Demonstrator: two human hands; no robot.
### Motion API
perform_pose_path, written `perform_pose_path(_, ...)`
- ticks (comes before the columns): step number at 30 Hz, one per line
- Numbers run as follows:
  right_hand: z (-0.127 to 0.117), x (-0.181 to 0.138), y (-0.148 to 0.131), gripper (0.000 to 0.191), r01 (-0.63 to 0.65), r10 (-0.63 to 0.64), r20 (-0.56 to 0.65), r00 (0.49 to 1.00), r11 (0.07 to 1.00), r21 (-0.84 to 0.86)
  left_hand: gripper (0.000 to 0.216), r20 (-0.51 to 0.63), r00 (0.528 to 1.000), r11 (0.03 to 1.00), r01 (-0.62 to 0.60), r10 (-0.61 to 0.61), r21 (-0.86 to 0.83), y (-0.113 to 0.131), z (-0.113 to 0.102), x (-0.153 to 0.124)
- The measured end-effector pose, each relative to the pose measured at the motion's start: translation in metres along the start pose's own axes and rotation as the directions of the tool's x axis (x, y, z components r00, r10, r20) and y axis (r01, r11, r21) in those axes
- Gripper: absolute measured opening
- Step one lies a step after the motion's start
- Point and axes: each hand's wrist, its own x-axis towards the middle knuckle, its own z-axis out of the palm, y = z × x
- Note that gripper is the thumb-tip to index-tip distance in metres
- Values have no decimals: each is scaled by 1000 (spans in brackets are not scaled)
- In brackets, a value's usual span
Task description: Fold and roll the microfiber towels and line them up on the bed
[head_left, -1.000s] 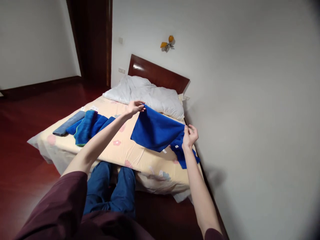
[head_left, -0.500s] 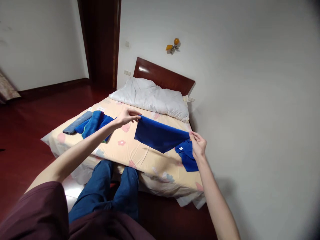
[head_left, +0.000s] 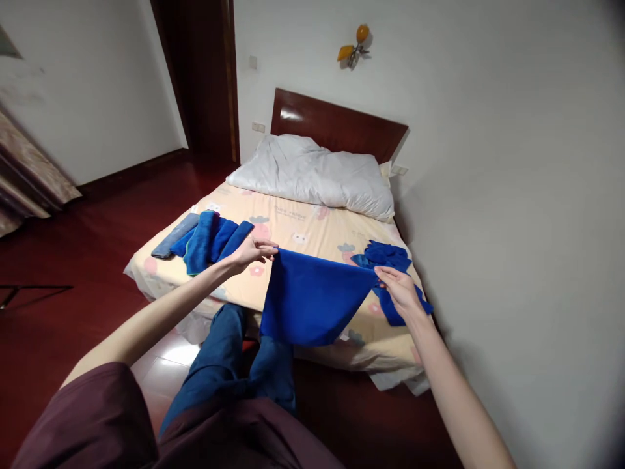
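My left hand point(head_left: 251, 252) pinches one upper corner of a blue cloth point(head_left: 312, 299), and my right hand point(head_left: 398, 290) pinches the other corner. The cloth hangs stretched between them over the near edge of the bed point(head_left: 303, 228). A crumpled pile of blue cloths point(head_left: 385, 257) lies on the bed just beyond my right hand. A row of folded blue and grey cloths point(head_left: 205, 236) lies on the bed to the left of my left hand.
A white pillow point(head_left: 317, 176) rests against the dark wooden headboard point(head_left: 342, 127). A white wall point(head_left: 512, 195) runs close along the bed's right side. Dark red floor point(head_left: 73, 273) lies to the left, with a doorway point(head_left: 205, 78) behind. My legs in blue trousers point(head_left: 234, 365) are below.
The cloth has come towards me and now hangs lower over the bed's near edge. Both hands have dropped and drawn nearer while keeping their corners. The view has shifted right and down.
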Motion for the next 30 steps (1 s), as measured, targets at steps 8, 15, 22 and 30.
perform_pose_path(8, 61, 84, -8, 60, 52, -46, -88, 995, 996, 69, 43, -164, 978, 991, -123, 130, 54, 18, -8, 84)
perform_pose_path(15, 69, 100, -10, 56, 391, -382, -114, 917, 918, 66, 46, -174, 839, 836, -447, 515, 319, 33, -27, 88)
perform_pose_path(22, 80, 39, 123, 51, 201, -199, 33, 979, 976, -80, 49, -231, 923, 842, -152, 309, 517, -115, -37, 39)
perform_pose_path(30, 119, -46, 245, 54, -235, 237, 15, 971, 967, -102, 79, -216, 939, 915, 318, -268, 247, -287, -24, 3)
